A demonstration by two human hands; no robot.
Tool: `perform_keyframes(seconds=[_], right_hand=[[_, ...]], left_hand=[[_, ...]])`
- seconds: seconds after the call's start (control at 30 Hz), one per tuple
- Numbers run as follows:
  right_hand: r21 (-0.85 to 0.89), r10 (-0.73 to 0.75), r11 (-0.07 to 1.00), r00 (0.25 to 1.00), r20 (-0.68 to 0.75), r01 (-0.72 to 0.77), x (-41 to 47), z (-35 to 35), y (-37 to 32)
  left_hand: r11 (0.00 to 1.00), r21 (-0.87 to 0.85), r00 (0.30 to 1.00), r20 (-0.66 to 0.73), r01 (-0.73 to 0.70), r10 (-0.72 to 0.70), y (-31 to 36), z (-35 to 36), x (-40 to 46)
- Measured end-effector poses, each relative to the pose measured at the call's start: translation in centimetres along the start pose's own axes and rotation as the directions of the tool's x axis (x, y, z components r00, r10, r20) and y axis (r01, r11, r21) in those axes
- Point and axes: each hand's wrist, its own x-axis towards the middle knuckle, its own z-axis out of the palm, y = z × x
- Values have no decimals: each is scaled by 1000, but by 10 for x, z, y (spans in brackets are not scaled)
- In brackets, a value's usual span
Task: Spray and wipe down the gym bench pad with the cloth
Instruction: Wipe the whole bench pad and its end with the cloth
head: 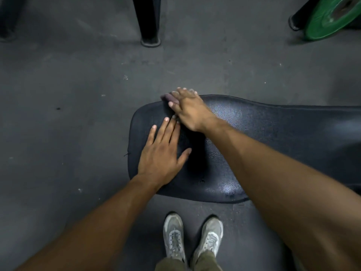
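Note:
The black gym bench pad (pixel 244 137) runs from the middle of the view off to the right, its surface shiny in patches. My left hand (pixel 162 153) lies flat on the pad's left end, fingers spread, holding nothing. My right hand (pixel 190 109) presses down at the pad's far left corner on a small greyish-purple cloth (pixel 168 98). Only a blurred edge of the cloth shows past my fingers. No spray bottle is in view.
Dark rubber gym floor (pixel 68 114) surrounds the bench. A black frame leg (pixel 150 22) stands at the top centre. A green weight plate (pixel 332 18) leans at the top right. My two grey shoes (pixel 193 237) stand on the floor just before the pad.

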Motion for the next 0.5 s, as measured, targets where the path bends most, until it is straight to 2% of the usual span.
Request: perform_keyframes(seconds=[0.07,0.17,0.27,0.4,0.5], right_hand=[[-12,24,1000,999,-26,-24,-9,0,15],[-16,169,985,975,-145,-174,-37,-3,59],[47,291,957,940,-177,-287,-64,-7,79],[47,163,986,977,-137,-158,-90,10,45],[-44,18,999,996,-83,-22,-122,33,29]], left_hand=[[1000,-2,1000,20,0,0,-1,-2,-1],[999,8,998,37,44,-44,-2,-3,-6],[994,17,993,37,107,-108,-6,-6,-8],[990,19,990,20,142,-142,-7,-5,-9],[990,18,990,19,142,-142,-7,-3,-7]])
